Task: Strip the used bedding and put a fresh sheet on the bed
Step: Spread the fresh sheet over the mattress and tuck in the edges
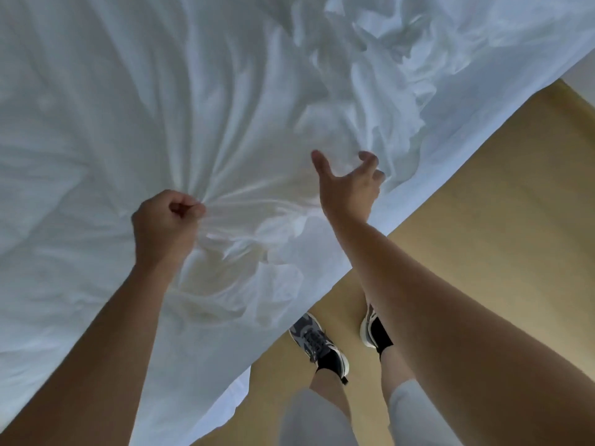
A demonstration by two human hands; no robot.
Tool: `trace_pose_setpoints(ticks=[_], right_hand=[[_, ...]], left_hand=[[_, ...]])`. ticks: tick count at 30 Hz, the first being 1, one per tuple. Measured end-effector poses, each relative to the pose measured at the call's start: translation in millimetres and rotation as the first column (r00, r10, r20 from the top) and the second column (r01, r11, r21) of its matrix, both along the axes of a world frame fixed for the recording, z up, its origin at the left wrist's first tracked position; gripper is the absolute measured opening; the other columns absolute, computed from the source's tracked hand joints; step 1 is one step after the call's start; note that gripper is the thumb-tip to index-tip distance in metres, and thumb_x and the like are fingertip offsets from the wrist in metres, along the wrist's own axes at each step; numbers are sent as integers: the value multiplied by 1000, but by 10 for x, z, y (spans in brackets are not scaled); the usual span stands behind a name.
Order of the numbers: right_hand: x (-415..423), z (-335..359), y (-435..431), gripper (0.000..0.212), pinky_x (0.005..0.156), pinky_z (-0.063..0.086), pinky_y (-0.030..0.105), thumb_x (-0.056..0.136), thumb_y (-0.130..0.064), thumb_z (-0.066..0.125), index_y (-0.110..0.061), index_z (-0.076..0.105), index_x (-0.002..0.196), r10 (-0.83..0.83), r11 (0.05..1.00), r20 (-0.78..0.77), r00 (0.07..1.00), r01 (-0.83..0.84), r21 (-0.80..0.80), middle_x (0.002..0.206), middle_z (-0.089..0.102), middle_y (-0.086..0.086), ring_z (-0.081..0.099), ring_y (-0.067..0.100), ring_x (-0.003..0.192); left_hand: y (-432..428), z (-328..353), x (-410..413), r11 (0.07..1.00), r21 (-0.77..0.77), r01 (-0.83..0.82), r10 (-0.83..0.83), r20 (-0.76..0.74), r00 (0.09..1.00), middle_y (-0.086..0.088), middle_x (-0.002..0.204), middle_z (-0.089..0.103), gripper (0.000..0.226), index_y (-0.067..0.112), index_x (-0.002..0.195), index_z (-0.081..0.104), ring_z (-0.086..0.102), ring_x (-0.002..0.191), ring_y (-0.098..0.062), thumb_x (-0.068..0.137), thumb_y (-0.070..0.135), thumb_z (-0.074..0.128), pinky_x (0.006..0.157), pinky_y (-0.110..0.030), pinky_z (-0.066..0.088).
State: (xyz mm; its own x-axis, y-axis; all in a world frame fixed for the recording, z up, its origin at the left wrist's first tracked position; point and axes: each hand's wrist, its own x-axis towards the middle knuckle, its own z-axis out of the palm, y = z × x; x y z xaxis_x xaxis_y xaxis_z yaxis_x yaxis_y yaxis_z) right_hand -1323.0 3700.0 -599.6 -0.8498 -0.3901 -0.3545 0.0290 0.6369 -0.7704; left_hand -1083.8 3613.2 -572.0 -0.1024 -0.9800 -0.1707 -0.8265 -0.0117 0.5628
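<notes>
A white, heavily wrinkled sheet (135, 91) covers the bed and fills the upper left of the head view. My left hand (165, 220) grips a bunch of this sheet in a fist, and creases fan out from the grip. My right hand (349, 185) hovers over the sheet near the bed's edge, fingers spread and slightly curled, holding nothing. A crumpled heap of white fabric (380, 75) lies beyond the right hand. The mattress under the sheet is hidden.
The bed's edge (434, 175) runs diagonally from upper right to lower left. Tan floor (502, 204) lies to the right of it. My two feet in grey-and-black sneakers (317, 344) stand on the floor beside the bed.
</notes>
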Motion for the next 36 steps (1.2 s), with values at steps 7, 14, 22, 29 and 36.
trace_pose_setpoints(ticks=[7,14,22,29,36], right_hand=[[24,-98,-510,28,88,49,39,97,-30,57,-4,63,108,364,927,143,921,-373,46,108,70,19,62,38,108],[626,-1,61,13,58,37,34,95,-18,53,-17,47,84,803,594,-29,595,-796,115,70,59,11,60,40,67],[308,31,-36,16,70,48,37,96,-35,60,-19,58,94,686,725,-122,718,-688,32,88,65,8,62,33,83],[44,-130,-671,30,95,53,47,90,-35,69,-15,56,108,-35,999,408,912,35,5,106,63,6,64,31,103],[237,-248,-389,18,56,41,20,93,-15,61,-15,53,77,171,984,115,979,-175,30,71,61,-2,57,8,64]], left_hand=[[16,213,632,990,129,-64,20,313,950,-7,81,64,9,11,91,69,66,91,-40,85,11,75,82,-44,49],[-351,348,-635,928,-71,366,-331,293,897,-19,117,59,53,13,119,64,57,108,-41,81,46,80,95,-52,47],[-685,-70,-657,971,90,223,-235,165,958,5,66,62,8,17,83,67,62,68,-20,88,20,73,65,-28,41],[-703,-8,72,990,119,-70,41,233,972,-16,89,70,8,6,88,67,65,92,-37,89,14,66,85,-42,51],[-657,106,-809,867,-274,415,-351,255,901,-16,108,61,36,10,109,64,57,101,-39,82,32,72,88,-46,45]])
